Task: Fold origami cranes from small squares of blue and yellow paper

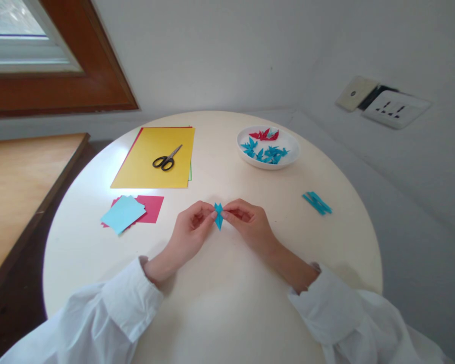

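Observation:
A small blue folded paper [219, 217] is held over the middle of the round table, its long point facing me and two short points at the far end. My left hand [191, 226] pinches its left edge between thumb and fingers. On the opposite edge, my right hand [250, 222] grips it the same way. Both thumbs lie on top, and the fingertips underneath are partly hidden. Farther off, a white dish [241, 156] holds several blue folded paper cranes [271, 154] and some red ones [264, 135].
Black-handled scissors [166, 161] lie on yellow paper sheets [136, 172] at the back left. Nearer are small light-blue squares [123, 215] over pink squares [154, 208]. Thin blue paper strips [317, 202] rest on the right of the white table [220, 313]. A wall socket [396, 108] is at right.

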Motion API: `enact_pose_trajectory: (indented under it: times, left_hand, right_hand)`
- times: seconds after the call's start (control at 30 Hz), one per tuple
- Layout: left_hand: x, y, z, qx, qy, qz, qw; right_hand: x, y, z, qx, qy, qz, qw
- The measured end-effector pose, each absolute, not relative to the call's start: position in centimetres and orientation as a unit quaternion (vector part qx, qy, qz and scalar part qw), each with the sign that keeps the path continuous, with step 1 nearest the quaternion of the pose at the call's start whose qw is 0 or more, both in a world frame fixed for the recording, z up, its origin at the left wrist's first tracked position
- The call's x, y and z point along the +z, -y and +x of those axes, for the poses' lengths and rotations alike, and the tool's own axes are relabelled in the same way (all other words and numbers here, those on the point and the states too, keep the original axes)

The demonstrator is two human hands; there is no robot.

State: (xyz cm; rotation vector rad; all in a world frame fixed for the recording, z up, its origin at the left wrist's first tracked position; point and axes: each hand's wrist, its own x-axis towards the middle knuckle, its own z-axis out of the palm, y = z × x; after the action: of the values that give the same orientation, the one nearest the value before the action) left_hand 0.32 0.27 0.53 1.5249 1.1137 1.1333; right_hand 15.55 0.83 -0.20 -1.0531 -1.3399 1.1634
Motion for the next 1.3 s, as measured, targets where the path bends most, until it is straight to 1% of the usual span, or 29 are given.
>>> enact_pose_trajectory:
  times: [0.17,0.57,0.87,1.07,1.3]
  left_hand:
    - [0.56,-0.32,0.35,0.457,-0.448,0.614,0.462]
    - [0.69,-0.51,0.59,0.469,-0.483,0.544,0.501]
    - [0.63,-0.56,0.76,0.487,-0.475,0.51,0.527]
    - [0.73,-0.5,0.76,0.502,-0.472,0.506,0.519]
    - [0.74,-0.51,0.82,0.512,-0.46,0.517,0.509]
  right_hand:
    - [-0.15,-0.9,15.51,0.528,0.522,-0.443,0.502]
    - [-0.11,-0.87,15.32,0.511,0.485,-0.472,0.53]
    - [-0.28,-0.81,15.06,0.505,0.475,-0.455,0.558]
    - [-0.46,-0.93,14.97,0.529,0.475,-0.447,0.543]
    - [-0.47,-0.8,14.94,0.518,0.487,-0.443,0.546]
